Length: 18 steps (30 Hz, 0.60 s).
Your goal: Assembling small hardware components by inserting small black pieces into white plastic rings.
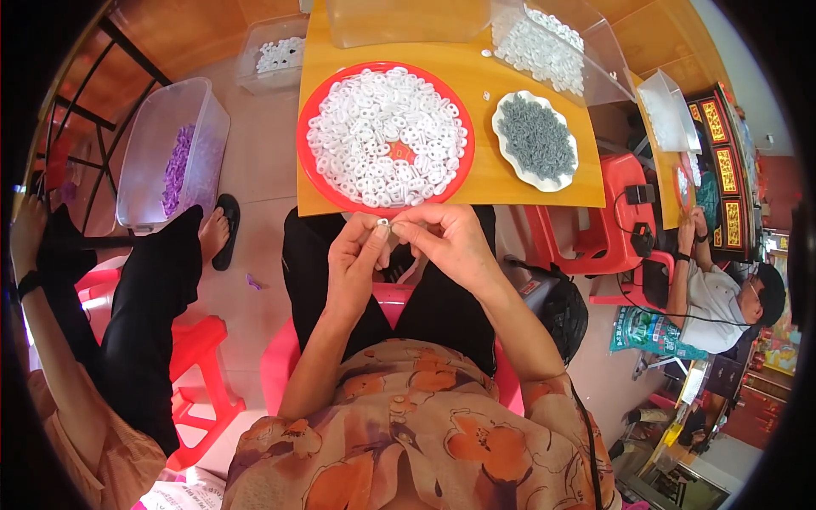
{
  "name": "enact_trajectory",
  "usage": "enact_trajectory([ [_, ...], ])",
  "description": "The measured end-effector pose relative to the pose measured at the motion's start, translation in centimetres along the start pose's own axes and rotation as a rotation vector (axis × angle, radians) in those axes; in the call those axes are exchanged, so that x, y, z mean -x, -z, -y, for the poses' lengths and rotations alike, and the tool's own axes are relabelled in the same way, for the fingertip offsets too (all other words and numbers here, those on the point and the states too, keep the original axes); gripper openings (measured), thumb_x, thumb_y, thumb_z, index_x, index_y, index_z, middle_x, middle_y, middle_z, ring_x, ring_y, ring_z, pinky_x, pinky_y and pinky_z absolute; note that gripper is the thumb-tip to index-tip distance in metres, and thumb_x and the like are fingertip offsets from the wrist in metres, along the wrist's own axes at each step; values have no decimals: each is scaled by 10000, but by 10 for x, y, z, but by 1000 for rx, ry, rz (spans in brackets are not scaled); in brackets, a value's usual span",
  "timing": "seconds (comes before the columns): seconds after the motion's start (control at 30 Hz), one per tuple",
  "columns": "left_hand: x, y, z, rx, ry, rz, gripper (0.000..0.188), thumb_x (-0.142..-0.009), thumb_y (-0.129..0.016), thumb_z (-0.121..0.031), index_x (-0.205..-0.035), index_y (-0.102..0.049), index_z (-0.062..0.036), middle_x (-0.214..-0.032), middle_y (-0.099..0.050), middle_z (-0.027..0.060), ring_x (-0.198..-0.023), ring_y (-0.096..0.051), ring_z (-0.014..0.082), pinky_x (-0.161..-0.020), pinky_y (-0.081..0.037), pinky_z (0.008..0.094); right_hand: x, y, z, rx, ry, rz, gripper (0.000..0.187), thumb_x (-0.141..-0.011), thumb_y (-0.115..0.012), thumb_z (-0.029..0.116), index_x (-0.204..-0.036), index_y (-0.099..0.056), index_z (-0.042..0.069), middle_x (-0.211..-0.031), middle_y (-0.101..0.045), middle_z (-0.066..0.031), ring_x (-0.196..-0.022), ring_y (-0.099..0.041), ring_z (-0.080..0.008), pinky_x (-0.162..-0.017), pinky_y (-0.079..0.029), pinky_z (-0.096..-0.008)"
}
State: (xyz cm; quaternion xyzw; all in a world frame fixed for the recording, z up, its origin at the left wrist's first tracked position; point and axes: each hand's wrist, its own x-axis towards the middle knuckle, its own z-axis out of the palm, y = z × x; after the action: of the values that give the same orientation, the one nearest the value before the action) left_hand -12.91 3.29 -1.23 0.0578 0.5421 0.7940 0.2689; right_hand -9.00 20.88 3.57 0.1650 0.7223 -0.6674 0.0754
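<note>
My left hand [355, 259] and my right hand [442, 240] meet just below the near edge of a yellow table [493, 183]. Together their fingertips pinch one small white ring part [382, 223]. Right beyond them a round red tray [321, 180] holds a heap of the same white ring parts [387, 136]. To its right stands a white scalloped dish [503, 146] filled with small grey parts [537, 136]. My lap in black trousers lies under the hands.
Clear plastic bins with white parts [544, 51] stand at the table's far side. On the floor at left is a clear tub with purple parts [174, 166]. One person sits close at my left on a red stool [200, 357]; another person [714, 297] works at right.
</note>
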Motion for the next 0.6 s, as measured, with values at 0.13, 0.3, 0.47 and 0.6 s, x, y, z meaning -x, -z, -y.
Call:
enact_trajectory([
  [0.13,0,9,-8,23,7,32,136,-1114,-580,-186,-1037,-629,-86,-720,-527,-66,-643,-438,13,-600,-339,202,-9,-3,12,11,33,30,184,-1028,-714,124,-1125,-792,-12,-873,-749,-23,-683,-611,-63,-622,-492,-228],
  [0.3,-3,17,-23,51,21,20,127,-1108,-583,-174,-1039,-641,-85,-710,-538,-64,-631,-441,13,-589,-331,202,-13,-8,16,46,-3,1,210,-1042,-670,92,-1202,-770,-1,-855,-727,-15,-706,-609,-63,-653,-491,-222],
  [0.47,-12,28,-22,142,20,-102,105,-1086,-603,-155,-1030,-666,-94,-711,-557,-62,-620,-466,14,-574,-328,199,-4,-50,84,28,276,-31,352,-1057,-566,3,-1397,-654,7,-909,-723,-23,-849,-666,-61,-757,-560,-261],
  [0.6,-13,39,-16,177,37,-134,90,-1065,-604,-112,-997,-640,-65,-677,-551,-25,-595,-470,53,-567,-345,216,10,-121,141,387,1025,305,481,-915,-643,139,-1383,-660,30,-953,-647,-67,-824,-645,-226,-668,-495,-394],
])
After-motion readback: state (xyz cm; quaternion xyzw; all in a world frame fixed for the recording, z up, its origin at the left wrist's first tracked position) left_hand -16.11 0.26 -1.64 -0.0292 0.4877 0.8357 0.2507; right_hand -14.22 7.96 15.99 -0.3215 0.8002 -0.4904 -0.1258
